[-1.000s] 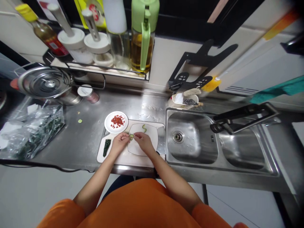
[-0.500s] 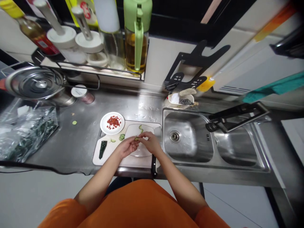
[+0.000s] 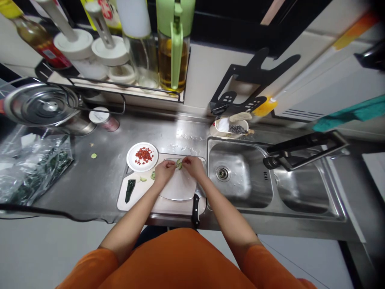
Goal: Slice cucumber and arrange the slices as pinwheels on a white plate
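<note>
Over the far part of a white squarish plate (image 3: 179,188), both my hands meet at some thin green cucumber slices (image 3: 179,164). My left hand (image 3: 164,172) is closed, its fingertips pinching at the slices from the left. From the right, my right hand (image 3: 194,167) pinches at them too, fingers pressed together. The plate lies on a white cutting board (image 3: 122,201). Left of my left hand are a few more cucumber slices (image 3: 143,179) and a dark green cucumber piece (image 3: 130,190). A knife (image 3: 196,210) lies with its black handle toward me, its blade partly hidden by my right forearm.
A small white plate (image 3: 130,158) of red chopped bits touches the board's far left corner. The sink (image 3: 240,176) is on the right. Leftward are a plastic bag of greens (image 3: 45,172), a lidded pot (image 3: 45,105) and a jar (image 3: 104,119). Bottles stand on a rack (image 3: 120,89).
Both hands have moved away from my body, from the plate's middle to the slices at its far edge. The small piece held between them has been brought to those slices.
</note>
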`<state>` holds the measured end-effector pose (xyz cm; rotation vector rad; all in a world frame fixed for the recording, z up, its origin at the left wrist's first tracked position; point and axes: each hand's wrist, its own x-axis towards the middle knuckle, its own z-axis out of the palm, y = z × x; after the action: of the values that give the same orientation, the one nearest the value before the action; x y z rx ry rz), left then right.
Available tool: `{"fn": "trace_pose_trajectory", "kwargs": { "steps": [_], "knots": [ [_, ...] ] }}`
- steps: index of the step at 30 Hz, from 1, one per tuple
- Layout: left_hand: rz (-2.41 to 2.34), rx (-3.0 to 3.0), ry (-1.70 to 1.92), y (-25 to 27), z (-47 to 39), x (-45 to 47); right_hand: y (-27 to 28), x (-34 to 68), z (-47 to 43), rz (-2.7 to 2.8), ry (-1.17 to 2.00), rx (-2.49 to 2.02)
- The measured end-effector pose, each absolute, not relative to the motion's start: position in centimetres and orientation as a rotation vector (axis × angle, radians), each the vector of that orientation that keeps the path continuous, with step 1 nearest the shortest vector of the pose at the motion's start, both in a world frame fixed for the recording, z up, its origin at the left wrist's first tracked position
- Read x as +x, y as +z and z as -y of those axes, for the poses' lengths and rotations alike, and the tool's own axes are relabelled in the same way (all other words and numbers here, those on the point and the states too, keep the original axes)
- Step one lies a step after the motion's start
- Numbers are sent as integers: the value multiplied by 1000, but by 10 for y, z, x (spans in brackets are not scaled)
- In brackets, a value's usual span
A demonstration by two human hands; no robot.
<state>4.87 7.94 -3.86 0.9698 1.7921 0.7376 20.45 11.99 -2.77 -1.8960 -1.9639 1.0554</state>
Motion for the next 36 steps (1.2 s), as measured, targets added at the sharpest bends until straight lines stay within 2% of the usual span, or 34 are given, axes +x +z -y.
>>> {"fn": "trace_pose_trajectory", "kwargs": {
  "steps": [6,24,36],
  "knots": [
    [-1911,1190,665,-42,-82,56,-27,202,-123,2198,884,-1986],
    [-1954,1345,585,-43,-81,62,-28,199,-122,2272,904,-1979],
    [-1931,1502,557,-50,-80,63,-28,198,-113,2323,765,-1993]
  ]
}}
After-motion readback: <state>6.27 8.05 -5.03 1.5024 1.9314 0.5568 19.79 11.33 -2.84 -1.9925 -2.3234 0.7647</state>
